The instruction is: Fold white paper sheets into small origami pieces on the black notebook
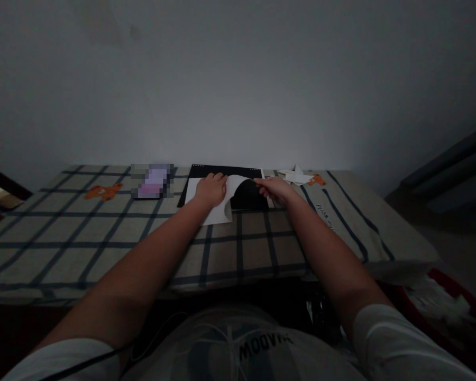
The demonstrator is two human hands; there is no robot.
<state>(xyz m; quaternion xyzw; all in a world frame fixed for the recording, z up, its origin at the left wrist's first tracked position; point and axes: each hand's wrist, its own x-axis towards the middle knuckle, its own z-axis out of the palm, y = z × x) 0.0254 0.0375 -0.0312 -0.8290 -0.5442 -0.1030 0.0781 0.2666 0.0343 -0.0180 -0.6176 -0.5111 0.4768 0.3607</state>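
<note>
Dim scene, head view. Left hand [211, 190] flat on white sheet [218, 211], fingers loosely curled, pressing it down onto black pad [226, 170]; not clamped around anything. Right hand [273, 188] pinching the sheet's lifted edge, thumb and fingers closed on it, edge curling up and over toward the left hand. Sheet sits at the far middle of the desk [103, 233], partly on the pad, near lower corner hanging past the pad onto the checked cloth [238, 248]. Pad's dark surface exposed under the curl, row of small dots along its far edge. Folded white paper pieces [296, 174] just right of the pad, beside the right hand, not touching it. Orange print [103, 190] on the cloth at left, another at right near the paper pieces. Blurred pinkish item [153, 181] left of the pad, well apart from the left hand; can't tell what it is. Plain wall [238, 79] behind the desk.
</note>
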